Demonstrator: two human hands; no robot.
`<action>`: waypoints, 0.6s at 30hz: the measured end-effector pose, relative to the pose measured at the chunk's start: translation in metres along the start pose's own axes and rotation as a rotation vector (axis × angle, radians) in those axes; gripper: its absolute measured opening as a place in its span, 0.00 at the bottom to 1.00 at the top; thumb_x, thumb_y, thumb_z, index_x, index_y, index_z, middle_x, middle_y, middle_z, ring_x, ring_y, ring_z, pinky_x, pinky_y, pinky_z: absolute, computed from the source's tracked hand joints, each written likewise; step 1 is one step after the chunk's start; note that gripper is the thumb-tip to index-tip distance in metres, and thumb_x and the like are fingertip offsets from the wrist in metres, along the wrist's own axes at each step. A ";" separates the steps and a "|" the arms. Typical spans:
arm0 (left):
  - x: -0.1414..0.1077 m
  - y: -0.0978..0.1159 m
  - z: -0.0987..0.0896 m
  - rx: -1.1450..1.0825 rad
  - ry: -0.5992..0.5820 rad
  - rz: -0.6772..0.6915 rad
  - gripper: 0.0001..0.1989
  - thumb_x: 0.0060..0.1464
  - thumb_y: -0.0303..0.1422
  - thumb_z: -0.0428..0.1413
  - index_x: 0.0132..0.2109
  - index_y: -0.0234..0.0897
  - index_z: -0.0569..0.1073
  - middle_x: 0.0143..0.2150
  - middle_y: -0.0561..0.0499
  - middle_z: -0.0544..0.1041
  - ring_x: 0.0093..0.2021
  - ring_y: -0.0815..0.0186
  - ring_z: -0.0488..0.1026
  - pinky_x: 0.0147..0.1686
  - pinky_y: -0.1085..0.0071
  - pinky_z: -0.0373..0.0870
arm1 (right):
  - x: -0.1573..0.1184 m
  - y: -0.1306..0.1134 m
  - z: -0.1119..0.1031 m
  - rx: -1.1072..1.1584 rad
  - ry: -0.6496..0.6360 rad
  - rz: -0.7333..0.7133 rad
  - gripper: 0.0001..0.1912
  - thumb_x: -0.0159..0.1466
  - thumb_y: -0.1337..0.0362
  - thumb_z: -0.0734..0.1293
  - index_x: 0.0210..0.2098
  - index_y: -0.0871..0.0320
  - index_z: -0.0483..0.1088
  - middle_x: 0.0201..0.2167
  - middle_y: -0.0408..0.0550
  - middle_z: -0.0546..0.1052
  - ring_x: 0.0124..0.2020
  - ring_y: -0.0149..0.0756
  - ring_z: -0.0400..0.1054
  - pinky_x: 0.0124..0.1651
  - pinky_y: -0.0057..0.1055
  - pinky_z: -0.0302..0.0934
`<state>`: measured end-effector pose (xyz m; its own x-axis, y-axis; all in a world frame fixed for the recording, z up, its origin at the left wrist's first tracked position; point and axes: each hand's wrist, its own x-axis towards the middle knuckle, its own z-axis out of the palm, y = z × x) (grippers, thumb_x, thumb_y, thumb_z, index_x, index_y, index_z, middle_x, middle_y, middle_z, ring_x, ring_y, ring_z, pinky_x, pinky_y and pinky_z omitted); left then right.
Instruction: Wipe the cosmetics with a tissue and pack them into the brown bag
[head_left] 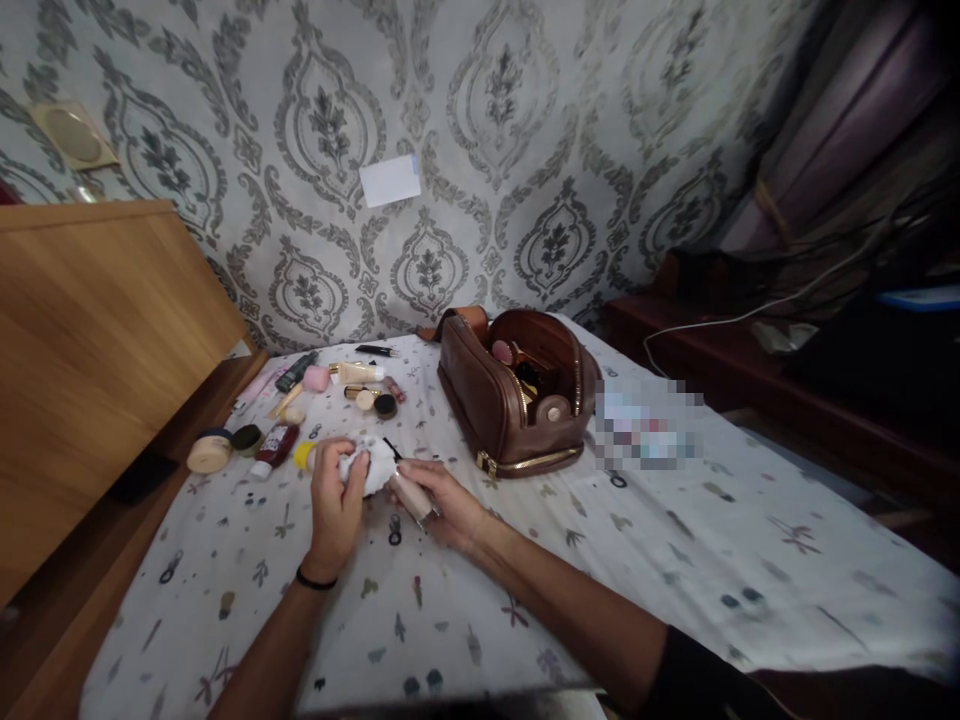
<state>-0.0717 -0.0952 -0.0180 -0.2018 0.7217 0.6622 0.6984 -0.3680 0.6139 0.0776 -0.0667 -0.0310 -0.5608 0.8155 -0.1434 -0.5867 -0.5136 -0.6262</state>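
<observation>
My left hand (337,500) has its fingers wrapped round a crumpled white tissue (375,464). A yellow-capped item (303,456) shows just left of that hand. Held in my right hand (442,500) is a beige bottle (411,496), tilted, its upper end against the tissue. A thin black piece sticks up between the hands; what it belongs to is unclear. Close to the left hand lies a dark red tube (276,449) with a white cap. The brown leather bag (480,410) stands unzipped to the right of the hands, with several small items inside.
Cosmetics lie at the back left: a cream tube (358,373), a pink item (316,378), a dark green tube (297,371) and round jars (210,452). A wooden cabinet (97,370) borders the left side. Right of the bag lies a blurred packet (645,425). A patterned wall rises behind.
</observation>
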 end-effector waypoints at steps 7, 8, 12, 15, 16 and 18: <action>-0.002 -0.002 0.003 0.004 -0.047 -0.029 0.05 0.61 0.36 0.53 0.40 0.40 0.65 0.36 0.52 0.70 0.39 0.62 0.69 0.39 0.67 0.67 | 0.004 0.002 -0.001 0.110 0.068 -0.051 0.18 0.45 0.62 0.80 0.34 0.57 0.76 0.29 0.40 0.79 0.28 0.29 0.71 0.34 0.27 0.64; -0.002 -0.001 0.004 0.017 -0.036 -0.018 0.05 0.61 0.35 0.53 0.40 0.40 0.66 0.36 0.51 0.70 0.39 0.62 0.69 0.40 0.66 0.68 | 0.004 0.002 -0.001 0.117 0.073 -0.053 0.18 0.45 0.62 0.80 0.34 0.57 0.76 0.28 0.40 0.79 0.28 0.29 0.71 0.34 0.26 0.64; -0.006 0.005 0.006 0.052 -0.118 0.126 0.04 0.64 0.32 0.50 0.45 0.39 0.68 0.40 0.49 0.71 0.43 0.62 0.70 0.44 0.65 0.68 | 0.003 0.000 0.000 0.139 0.088 -0.068 0.15 0.47 0.62 0.80 0.31 0.56 0.74 0.24 0.37 0.77 0.25 0.28 0.68 0.29 0.25 0.60; -0.011 0.009 0.008 0.056 -0.193 0.209 0.09 0.66 0.29 0.47 0.48 0.39 0.70 0.42 0.48 0.70 0.45 0.62 0.70 0.45 0.65 0.69 | 0.002 -0.001 0.001 0.145 0.103 -0.074 0.16 0.47 0.61 0.80 0.30 0.56 0.74 0.24 0.37 0.77 0.25 0.27 0.68 0.29 0.24 0.59; -0.012 0.009 0.009 0.055 -0.207 0.215 0.09 0.66 0.30 0.47 0.49 0.40 0.70 0.42 0.48 0.70 0.46 0.62 0.70 0.46 0.64 0.69 | 0.002 -0.001 0.001 0.146 0.111 -0.073 0.17 0.46 0.61 0.80 0.31 0.56 0.74 0.24 0.36 0.77 0.25 0.27 0.68 0.29 0.24 0.59; -0.014 0.008 0.010 0.048 -0.235 0.222 0.11 0.66 0.32 0.48 0.54 0.40 0.67 0.46 0.46 0.70 0.49 0.59 0.69 0.49 0.61 0.68 | 0.003 -0.001 0.002 0.148 0.126 -0.069 0.18 0.44 0.63 0.81 0.32 0.55 0.74 0.25 0.37 0.77 0.25 0.28 0.68 0.28 0.24 0.58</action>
<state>-0.0565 -0.1026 -0.0264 0.1188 0.7446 0.6568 0.7400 -0.5074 0.4414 0.0758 -0.0644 -0.0296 -0.4445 0.8721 -0.2046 -0.7058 -0.4817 -0.5195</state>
